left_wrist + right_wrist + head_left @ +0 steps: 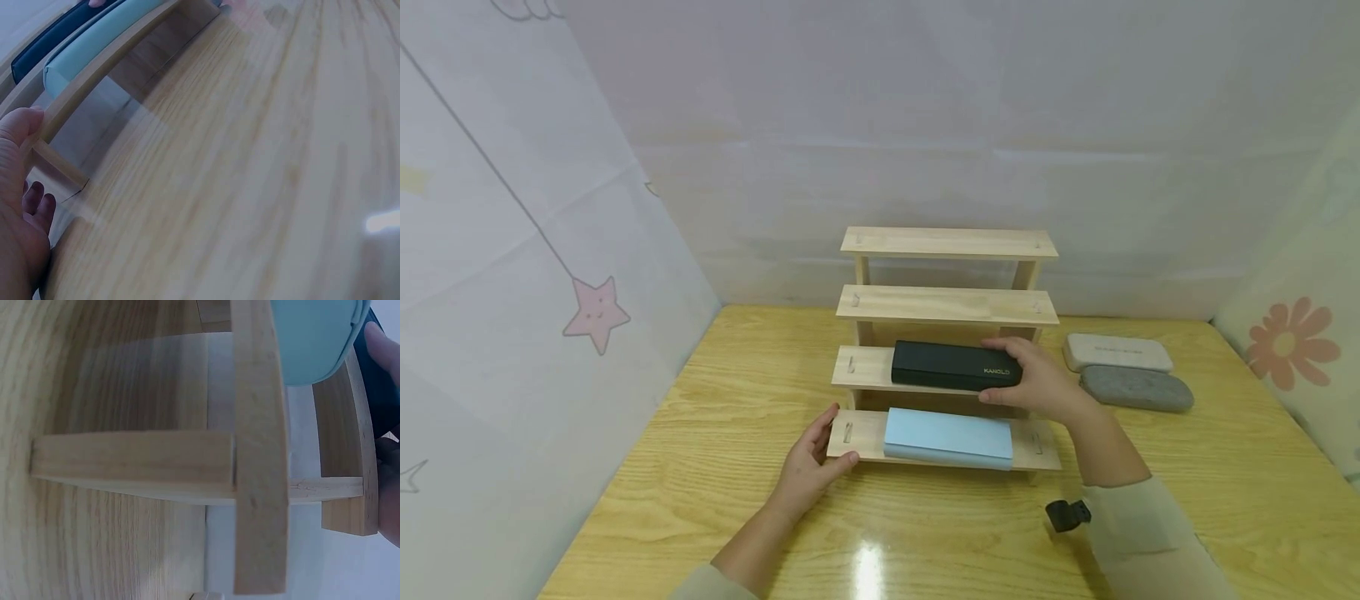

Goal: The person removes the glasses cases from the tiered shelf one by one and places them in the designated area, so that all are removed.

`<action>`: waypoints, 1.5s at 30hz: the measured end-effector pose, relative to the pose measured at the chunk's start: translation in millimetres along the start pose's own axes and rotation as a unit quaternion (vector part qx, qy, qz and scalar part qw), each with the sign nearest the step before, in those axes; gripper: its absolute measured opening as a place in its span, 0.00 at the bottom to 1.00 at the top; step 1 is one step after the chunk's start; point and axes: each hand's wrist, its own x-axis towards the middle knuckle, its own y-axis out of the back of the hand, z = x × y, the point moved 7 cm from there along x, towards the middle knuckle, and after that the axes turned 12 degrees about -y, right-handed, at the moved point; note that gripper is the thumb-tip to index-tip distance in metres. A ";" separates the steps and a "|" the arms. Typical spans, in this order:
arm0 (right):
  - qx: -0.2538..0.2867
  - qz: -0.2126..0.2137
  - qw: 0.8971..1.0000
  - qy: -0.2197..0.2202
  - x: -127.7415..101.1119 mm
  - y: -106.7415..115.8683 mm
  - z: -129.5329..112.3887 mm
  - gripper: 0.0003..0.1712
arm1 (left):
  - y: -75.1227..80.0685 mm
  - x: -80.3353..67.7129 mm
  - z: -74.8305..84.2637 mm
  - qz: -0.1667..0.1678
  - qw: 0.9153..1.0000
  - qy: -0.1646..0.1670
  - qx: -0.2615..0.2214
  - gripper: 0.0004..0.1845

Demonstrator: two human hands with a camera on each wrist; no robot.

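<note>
1. Pale wood stepped rack stands mid-bench, four tiers rising toward 12 o'clock.
2. Left hand at 7 o'clock of the rack: fingers relaxed and straight, thumb against the left end of the bottom tier, gripping nothing. Judged as a brace; steady pressure there should stop the rack sliding.
3. Light blue case lies flat on the bottom tier, roughly centred, untouched.
4. Black case sits on the second tier from the bottom, slightly right of centre.
5. Right hand curls round the black case's right end, thumb at the front, fingers over the top. Best nudged toward 9 o'clock until centred, kept flat and clear of the front lip.
6. White case and grey case lie on the bench at 3 o'clock, near each other.
</note>
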 end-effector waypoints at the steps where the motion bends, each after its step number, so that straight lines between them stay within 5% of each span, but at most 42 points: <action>1: 0.000 0.000 1.000 0.003 0.0 -0.2 0.1 0.47 | 0.1 0.0 0.0 0.000 1.000 0.000 -0.002 0.45; 19: 0.103 0.000 0.995 -0.013 -5.7 3.4 7.0 0.42 | 0.3 -0.1 -0.1 0.003 1.000 0.001 0.006 0.45; 45: 0.102 0.048 0.992 -0.051 -38.0 39.7 32.3 0.44 | 0.4 -0.4 0.8 0.000 1.000 -0.006 0.015 0.44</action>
